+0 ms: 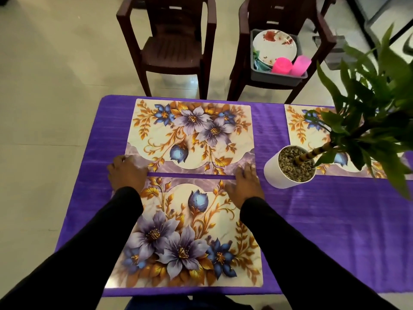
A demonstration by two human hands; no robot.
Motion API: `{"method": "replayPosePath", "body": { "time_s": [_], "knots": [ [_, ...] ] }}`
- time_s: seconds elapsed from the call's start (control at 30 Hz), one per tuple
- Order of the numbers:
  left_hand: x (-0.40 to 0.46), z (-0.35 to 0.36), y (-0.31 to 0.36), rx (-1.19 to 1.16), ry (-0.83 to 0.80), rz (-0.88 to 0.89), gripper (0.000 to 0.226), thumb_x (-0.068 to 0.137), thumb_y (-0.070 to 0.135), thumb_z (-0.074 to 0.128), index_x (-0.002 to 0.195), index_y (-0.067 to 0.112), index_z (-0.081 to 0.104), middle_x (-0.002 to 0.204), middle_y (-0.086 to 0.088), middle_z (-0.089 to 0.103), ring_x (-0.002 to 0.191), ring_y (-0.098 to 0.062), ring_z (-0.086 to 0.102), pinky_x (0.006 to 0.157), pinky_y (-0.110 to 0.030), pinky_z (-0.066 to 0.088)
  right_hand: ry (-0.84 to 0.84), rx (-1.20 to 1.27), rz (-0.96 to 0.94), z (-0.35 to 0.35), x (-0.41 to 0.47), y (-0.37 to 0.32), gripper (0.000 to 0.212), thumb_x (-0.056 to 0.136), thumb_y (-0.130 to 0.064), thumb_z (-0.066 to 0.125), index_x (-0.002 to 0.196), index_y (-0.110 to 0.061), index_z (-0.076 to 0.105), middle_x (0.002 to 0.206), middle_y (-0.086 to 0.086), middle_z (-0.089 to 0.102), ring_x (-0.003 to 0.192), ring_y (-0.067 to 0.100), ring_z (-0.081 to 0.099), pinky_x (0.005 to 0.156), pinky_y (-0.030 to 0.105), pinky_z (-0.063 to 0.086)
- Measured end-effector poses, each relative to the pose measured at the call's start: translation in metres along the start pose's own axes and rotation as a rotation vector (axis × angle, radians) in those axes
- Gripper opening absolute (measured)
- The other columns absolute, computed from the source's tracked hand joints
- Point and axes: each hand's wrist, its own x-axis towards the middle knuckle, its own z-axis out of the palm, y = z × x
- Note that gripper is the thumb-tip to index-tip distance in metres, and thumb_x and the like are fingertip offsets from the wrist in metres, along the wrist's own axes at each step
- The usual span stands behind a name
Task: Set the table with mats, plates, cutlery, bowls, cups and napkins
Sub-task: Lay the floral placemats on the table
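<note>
We are laying mats: both hands, left hand (127, 171) and right hand (244, 184), press flat-fingered on the far floral mat (190, 135) at twelve o'clock. Next, plates (274, 47) from the tub (277, 76) at one o'clock.

Indoor light, moderate and diffuse, no hard shadows. Pale glossy tiled floor (44, 63) shows soft bright patches, strongest between the dark brown plastic chairs (172, 41). Faint sheen on the near floral laminated place mat (190, 231) along its front edge. Purple woven tablecloth (324, 220) reads saturated, slightly noisy. Wide-angle distortion: table edges bow, black sleeves (78, 253) stretch at the bottom corners. Green leafy potted plant (368, 97) at right is soft and blurred. Overall sharpness mediocre, compression smear visible.
</note>
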Motion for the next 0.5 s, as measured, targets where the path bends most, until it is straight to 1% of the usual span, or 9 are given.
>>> {"method": "replayPosePath", "body": {
  "time_s": [0.27,0.43,0.5],
  "knots": [
    [-0.004,0.000,0.002,0.033,0.006,0.009,0.059,0.087,0.056,0.067,0.119,0.006,0.060,0.122,-0.021,0.059,0.111,-0.039,0.056,0.091,-0.047,0.049,-0.017,0.002,0.017,-0.001,0.005,0.000,0.077,0.098,-0.054,0.040,0.157,-0.014,0.012,0.165,0.015,-0.001,0.152,0.033,-0.007,0.124,0.046,0.011],
    [-0.008,-0.003,0.008,-0.052,-0.009,-0.020,0.061,0.091,0.053,0.064,0.130,0.007,0.056,0.134,-0.020,0.053,0.120,-0.041,0.050,0.096,-0.050,0.047,-0.036,0.025,0.021,-0.008,0.007,0.001,0.079,0.097,-0.054,0.042,0.157,-0.014,0.011,0.165,0.014,-0.003,0.152,0.031,-0.010,0.123,0.046,0.009],
    [-0.009,-0.003,0.008,-0.052,-0.009,-0.012,0.059,0.092,0.052,0.063,0.131,0.009,0.055,0.136,-0.019,0.051,0.121,-0.041,0.048,0.097,-0.051,0.047,-0.042,0.035,0.024,-0.010,0.007,0.001,0.079,0.097,-0.054,0.042,0.158,-0.015,0.011,0.166,0.013,-0.003,0.152,0.031,-0.011,0.123,0.045,0.008]
  ]
}}
